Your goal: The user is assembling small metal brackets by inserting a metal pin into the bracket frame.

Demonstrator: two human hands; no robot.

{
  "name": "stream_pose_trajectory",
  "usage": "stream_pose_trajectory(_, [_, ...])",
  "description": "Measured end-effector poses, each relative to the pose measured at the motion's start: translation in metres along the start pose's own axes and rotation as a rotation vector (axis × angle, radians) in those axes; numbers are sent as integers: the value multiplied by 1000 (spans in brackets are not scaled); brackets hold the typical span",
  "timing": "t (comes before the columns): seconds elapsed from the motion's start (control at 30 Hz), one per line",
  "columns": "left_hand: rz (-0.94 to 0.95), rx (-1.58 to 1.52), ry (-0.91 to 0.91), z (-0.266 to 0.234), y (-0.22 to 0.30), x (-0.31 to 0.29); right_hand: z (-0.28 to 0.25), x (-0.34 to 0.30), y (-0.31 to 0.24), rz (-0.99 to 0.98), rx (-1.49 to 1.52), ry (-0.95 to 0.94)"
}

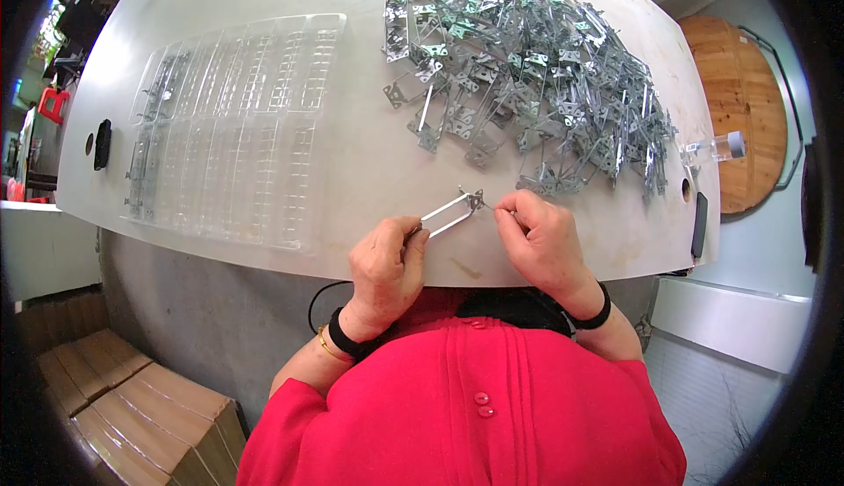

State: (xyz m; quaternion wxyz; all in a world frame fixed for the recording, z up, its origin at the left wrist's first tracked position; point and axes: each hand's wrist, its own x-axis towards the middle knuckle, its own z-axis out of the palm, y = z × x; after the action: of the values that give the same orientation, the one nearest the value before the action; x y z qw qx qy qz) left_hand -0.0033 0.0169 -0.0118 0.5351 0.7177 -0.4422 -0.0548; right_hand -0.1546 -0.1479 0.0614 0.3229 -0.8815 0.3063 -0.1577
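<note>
left hand (385, 262) pinched shut on near end of metal bracket (453, 212) | right hand (543, 238) fingertips closed at its far end | bracket held above table (369, 161) edge, just nearer than metal pile (536, 73) | likely light, stiff, sharp-edged; grip ends

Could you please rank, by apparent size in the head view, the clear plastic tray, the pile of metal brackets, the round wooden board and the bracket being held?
1. clear plastic tray and pile of metal brackets: too alike to rank.
2. round wooden board, partly hidden.
3. held bracket.
</note>
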Motion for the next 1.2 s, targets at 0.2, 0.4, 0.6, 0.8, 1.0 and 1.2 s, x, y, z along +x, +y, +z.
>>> stream_pose_trajectory(0.2, [3, -1, 11, 1, 0, 1, 0, 1, 0, 23, 18, -20])
stream_pose_trajectory(0.4, [5, 2, 8, 1, 1, 0, -1, 2, -2, 78, 44, -48])
stream_pose_trajectory(0.6, [8, -4, 8, 1, 0, 0, 0, 3, 0, 80, 48, -62])
stream_pose_trajectory(0.8, [4, -11, 2, 1, -1, 0, 1, 3, -1, 114, 77, -84])
stream_pose_trajectory(1.0, [-5, -6, -3, 1, -1, -1, 2, 3, -1, 107, 67, -64])
stream_pose_trajectory(1.2, [-6, -23, 12, 2, -1, -1, 4, 3, 3, 51, 56, -54])
